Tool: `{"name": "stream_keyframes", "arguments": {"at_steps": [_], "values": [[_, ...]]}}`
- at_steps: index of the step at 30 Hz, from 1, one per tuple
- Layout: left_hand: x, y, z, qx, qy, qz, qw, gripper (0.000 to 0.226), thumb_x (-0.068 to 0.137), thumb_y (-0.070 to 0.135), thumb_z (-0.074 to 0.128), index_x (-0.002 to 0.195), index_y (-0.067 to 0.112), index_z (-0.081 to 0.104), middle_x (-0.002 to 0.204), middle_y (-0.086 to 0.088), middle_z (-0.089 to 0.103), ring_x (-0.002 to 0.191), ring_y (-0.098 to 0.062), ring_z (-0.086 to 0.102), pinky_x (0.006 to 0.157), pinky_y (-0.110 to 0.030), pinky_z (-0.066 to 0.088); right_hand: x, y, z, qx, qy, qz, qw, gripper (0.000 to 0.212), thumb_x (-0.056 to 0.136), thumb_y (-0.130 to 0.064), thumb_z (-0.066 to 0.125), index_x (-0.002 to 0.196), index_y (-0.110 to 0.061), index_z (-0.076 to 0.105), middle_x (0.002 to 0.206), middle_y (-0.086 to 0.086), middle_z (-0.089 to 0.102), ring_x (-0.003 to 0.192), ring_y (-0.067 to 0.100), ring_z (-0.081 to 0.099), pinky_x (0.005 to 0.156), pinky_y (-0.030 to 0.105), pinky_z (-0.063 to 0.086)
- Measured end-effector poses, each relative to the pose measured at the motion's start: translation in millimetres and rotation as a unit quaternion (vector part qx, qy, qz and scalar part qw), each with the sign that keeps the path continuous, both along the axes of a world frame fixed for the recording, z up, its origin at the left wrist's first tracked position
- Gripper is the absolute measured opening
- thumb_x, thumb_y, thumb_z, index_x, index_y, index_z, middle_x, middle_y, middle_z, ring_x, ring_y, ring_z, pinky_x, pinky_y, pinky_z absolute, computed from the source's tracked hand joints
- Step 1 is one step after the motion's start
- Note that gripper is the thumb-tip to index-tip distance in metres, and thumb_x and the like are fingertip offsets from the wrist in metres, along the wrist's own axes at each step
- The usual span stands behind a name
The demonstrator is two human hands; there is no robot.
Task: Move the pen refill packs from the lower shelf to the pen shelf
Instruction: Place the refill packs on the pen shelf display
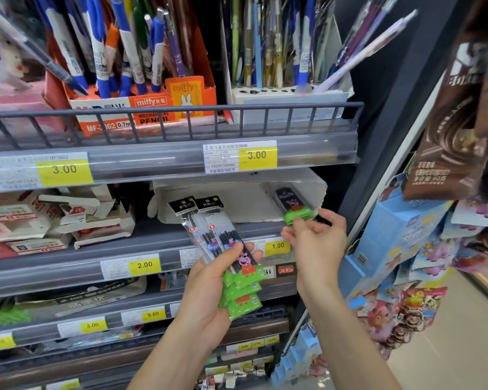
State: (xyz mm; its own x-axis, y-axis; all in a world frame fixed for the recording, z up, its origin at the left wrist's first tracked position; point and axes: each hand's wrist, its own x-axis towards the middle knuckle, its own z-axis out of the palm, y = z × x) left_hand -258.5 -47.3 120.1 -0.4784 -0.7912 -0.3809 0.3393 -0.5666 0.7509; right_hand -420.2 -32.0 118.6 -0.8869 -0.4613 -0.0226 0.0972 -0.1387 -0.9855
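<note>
The left hand [209, 288] grips a fanned stack of clear plastic refill packs with green bottoms [231, 263], long axes tilted up-left. Just right, the right hand [316, 237] pinches the green end of another pack [292, 205] lying in the white cardboard tray [237, 204]; the pen shelf [169, 128] sits directly above.

Left hand [209, 288] grips packs [223, 249]; right hand [313, 237] pinches another [292, 205].
</note>
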Motion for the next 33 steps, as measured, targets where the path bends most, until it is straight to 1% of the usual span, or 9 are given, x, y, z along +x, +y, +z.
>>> {"name": "stream_keyframes", "arguments": {"at_steps": [5, 9, 13, 16, 20, 22, 25, 29, 33], "values": [[2, -1, 1, -0.001, -0.003, -0.017, 1.000, 0.040, 0.084, 0.043, 0.074, 0.107, 0.012, 0.082, 0.109, -0.018, 0.081, 0.075, -0.023, 0.076, 0.059, -0.031, 0.058, 19, 10, 13, 0.102, 0.188, 0.089, 0.973, 0.013, 0.088, -0.018, 0.067, 0.088, -0.031, 0.069, 0.078, -0.009, 0.069, 0.073, 0.014, 0.067, 0.075, 0.046, 0.058], [6, -4, 1, 0.014, 0.016, -0.019, 1.000, 0.038, 0.097, 0.038, 0.057, 0.084, 0.018, 0.086, 0.102, -0.016, 0.081, 0.075, -0.027, 0.076, 0.069, -0.036, 0.057, 32, 32, 16, 0.118, 0.092, 0.246, 0.958, 0.011, 0.092, -0.027, 0.068, 0.091, -0.032, 0.077, 0.072, -0.011, 0.068, 0.056, 0.010, 0.061, 0.053, 0.032, 0.052], [10, -8, 5, 0.000, -0.003, -0.013, 1.000, 0.032, 0.091, 0.027, 0.068, 0.113, 0.005, 0.078, 0.113, -0.024, 0.078, 0.090, -0.037, 0.075, 0.074, -0.043, 0.062, 38, 46, 9, 0.099, 0.031, 0.341, 0.934, 0.018, 0.096, -0.024, 0.068, 0.107, -0.035, 0.077, 0.076, 0.005, 0.062, 0.059, 0.010, 0.057, 0.051, 0.028, 0.052], [13, -8, 9, -0.015, -0.010, -0.019, 1.000, 0.040, 0.090, 0.023, 0.076, 0.125, 0.002, 0.073, 0.117, -0.027, 0.076, 0.099, -0.041, 0.077, 0.074, -0.046, 0.063, 34, 47, 5, 0.113, 0.056, 0.346, 0.930, 0.033, 0.095, -0.030, 0.070, 0.127, -0.036, 0.068, 0.072, 0.002, 0.053, 0.057, 0.010, 0.054, 0.054, 0.029, 0.054], [15, -10, 6, -0.012, -0.003, -0.024, 1.000, 0.026, 0.095, 0.027, 0.071, 0.110, 0.008, 0.081, 0.112, -0.023, 0.079, 0.094, -0.037, 0.079, 0.071, -0.042, 0.064, 30, 48, 3, 0.119, 0.054, 0.340, 0.932, 0.039, 0.095, -0.029, 0.071, 0.133, -0.032, 0.065, 0.068, -0.001, 0.053, 0.058, 0.010, 0.054, 0.052, 0.025, 0.051], [15, -9, 5, 0.007, 0.000, -0.016, 1.000, 0.027, 0.099, 0.026, 0.062, 0.104, 0.009, 0.082, 0.108, -0.022, 0.080, 0.086, -0.034, 0.079, 0.068, -0.041, 0.065, 31, 49, 4, 0.116, 0.042, 0.344, 0.931, 0.032, 0.095, -0.027, 0.071, 0.126, -0.034, 0.069, 0.073, 0.002, 0.055, 0.057, 0.010, 0.054, 0.051, 0.025, 0.051], [14, -8, 2, -0.007, -0.028, -0.004, 1.000, 0.028, 0.098, 0.017, 0.065, 0.122, 0.003, 0.071, 0.111, -0.025, 0.078, 0.091, -0.038, 0.078, 0.070, -0.043, 0.065, 33, 50, 7, 0.105, 0.020, 0.350, 0.931, 0.020, 0.095, -0.024, 0.070, 0.098, -0.042, 0.078, 0.078, 0.002, 0.064, 0.056, 0.010, 0.055, 0.050, 0.026, 0.051], [15, -8, 3, -0.024, -0.031, 0.013, 0.999, 0.032, 0.094, 0.011, 0.073, 0.126, 0.004, 0.068, 0.110, -0.022, 0.080, 0.096, -0.039, 0.079, 0.067, -0.041, 0.066, 28, 48, 5, 0.126, -0.013, 0.336, 0.933, 0.017, 0.096, -0.022, 0.068, 0.111, -0.020, 0.076, 0.092, 0.000, 0.070, 0.055, 0.016, 0.057, 0.053, 0.028, 0.051], [13, -9, 6, -0.007, -0.009, 0.039, 0.999, 0.036, 0.087, 0.016, 0.078, 0.121, 0.004, 0.072, 0.106, -0.022, 0.080, 0.086, -0.031, 0.081, 0.067, -0.040, 0.065, 19, 37, 6, 0.092, -0.036, 0.308, 0.946, 0.014, 0.096, -0.016, 0.068, 0.089, -0.016, 0.080, 0.076, 0.000, 0.073, 0.054, 0.015, 0.057, 0.051, 0.026, 0.051]]}}
